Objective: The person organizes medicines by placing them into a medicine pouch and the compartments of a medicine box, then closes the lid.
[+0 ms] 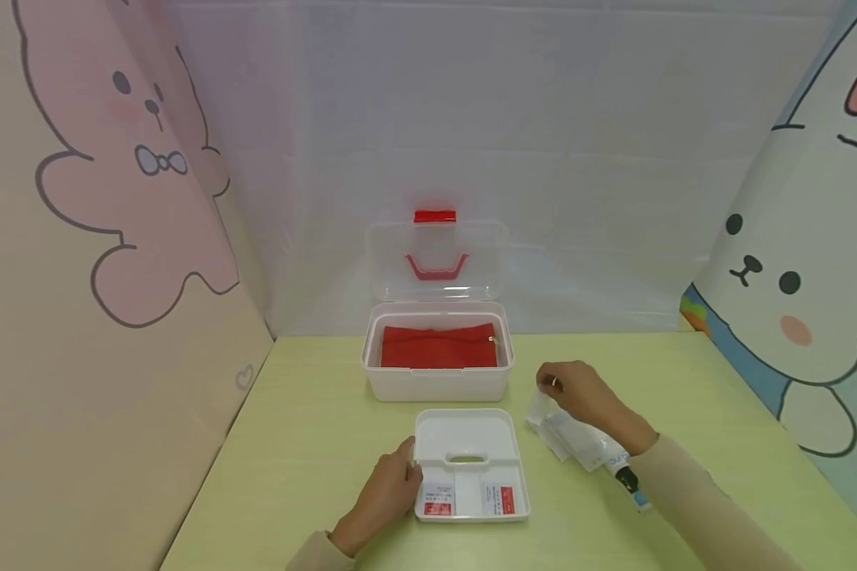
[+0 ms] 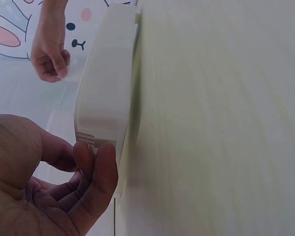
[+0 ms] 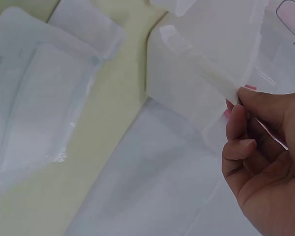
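Observation:
My left hand (image 1: 393, 480) grips the left edge of a white plastic tray (image 1: 467, 434) with a handle slot. In the left wrist view its fingertips (image 2: 105, 152) press on the tray's end (image 2: 105, 88). Two small red-and-white packets lie in the tray's front compartments. My right hand (image 1: 586, 396) is above several clear packets (image 1: 578, 440) to the tray's right. Its thumb and forefinger pinch a thin, pale, translucent piece that looks like a wrapper (image 3: 206, 71); the exact kind is unclear. Beneath the right forearm lies a tube-like item with a black part (image 1: 626, 478).
Behind the tray stands a white box (image 1: 439, 386) with its transparent lid (image 1: 393, 266) raised, showing a red handle and latch. A red pouch (image 1: 436, 349) lies inside the box. A white sheet (image 1: 314, 198) hangs behind the table; cartoon-printed panels stand at both sides.

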### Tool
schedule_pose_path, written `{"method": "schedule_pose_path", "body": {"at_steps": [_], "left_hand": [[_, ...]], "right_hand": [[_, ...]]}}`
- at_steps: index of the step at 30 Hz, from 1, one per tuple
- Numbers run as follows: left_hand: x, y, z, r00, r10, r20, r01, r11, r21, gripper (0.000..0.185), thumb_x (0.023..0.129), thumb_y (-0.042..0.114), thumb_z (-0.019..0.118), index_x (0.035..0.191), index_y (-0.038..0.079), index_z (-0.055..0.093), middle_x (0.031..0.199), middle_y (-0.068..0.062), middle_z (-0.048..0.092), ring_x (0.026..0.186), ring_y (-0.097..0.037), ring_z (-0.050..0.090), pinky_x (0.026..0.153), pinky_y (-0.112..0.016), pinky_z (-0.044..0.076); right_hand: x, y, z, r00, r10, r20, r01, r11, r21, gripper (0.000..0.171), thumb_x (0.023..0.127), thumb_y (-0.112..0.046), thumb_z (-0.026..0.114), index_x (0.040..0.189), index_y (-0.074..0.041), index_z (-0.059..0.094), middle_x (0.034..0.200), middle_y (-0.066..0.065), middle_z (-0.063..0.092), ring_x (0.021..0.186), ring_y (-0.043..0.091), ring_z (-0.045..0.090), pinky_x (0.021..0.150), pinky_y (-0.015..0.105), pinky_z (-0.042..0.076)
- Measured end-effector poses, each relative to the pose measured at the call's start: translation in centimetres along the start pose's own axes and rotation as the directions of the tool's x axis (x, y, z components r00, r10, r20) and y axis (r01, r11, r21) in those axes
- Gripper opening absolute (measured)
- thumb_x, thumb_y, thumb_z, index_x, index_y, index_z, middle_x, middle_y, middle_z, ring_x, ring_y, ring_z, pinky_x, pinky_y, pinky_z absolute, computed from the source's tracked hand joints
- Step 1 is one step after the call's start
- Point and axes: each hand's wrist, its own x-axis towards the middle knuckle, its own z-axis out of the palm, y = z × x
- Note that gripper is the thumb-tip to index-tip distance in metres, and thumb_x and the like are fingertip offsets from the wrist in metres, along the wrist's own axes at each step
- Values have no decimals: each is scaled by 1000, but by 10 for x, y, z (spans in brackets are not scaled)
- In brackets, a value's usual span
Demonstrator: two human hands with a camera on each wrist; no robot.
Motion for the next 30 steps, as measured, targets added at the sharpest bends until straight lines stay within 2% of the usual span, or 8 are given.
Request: {"method": "schedule_pose_path", "body": {"at_steps": [9, 16, 22, 30], "left_hand": [[0, -1, 0, 1000, 15, -8, -15, 1000, -5, 50, 94, 8, 51, 139, -13, 43, 54, 10, 40, 44, -1, 37, 41, -21, 31], [0, 0, 0, 1000, 22, -9, -22, 1000, -12, 50, 94, 7, 51, 139, -13, 43, 54, 10, 42, 44, -1, 38, 41, -21, 32], [1, -1, 0, 1000, 20, -12, -20, 1000, -9, 50, 94, 8, 51, 138, -13, 43, 53, 11, 40, 43, 0, 36, 41, -20, 31], [1, -2, 0, 1000, 21, 0, -21, 1000, -8, 50, 94, 8, 51, 139, -13, 43, 54, 9, 43, 44, -1, 40, 41, -21, 33]], "right_hand": [[2, -33, -15, 995, -57, -76, 58, 998, 1, 12, 86, -5, 72, 97, -11, 72, 90, -1, 71, 78, 8, 60, 72, 29, 55], [3, -55, -16, 987, -125, -97, 128, 991, 28, 17, 83, -2, 74, 98, -10, 73, 92, -2, 72, 77, 8, 58, 69, 25, 53], [2, -74, -16, 986, -145, -77, 150, 987, 63, 16, 84, -3, 74, 97, -11, 72, 90, -4, 71, 76, 6, 56, 68, 21, 51], [2, -91, -4, 983, -186, -12, 186, 975, 122, 10, 86, -7, 73, 95, -11, 72, 88, -1, 72, 76, 5, 60, 70, 23, 54]]}}
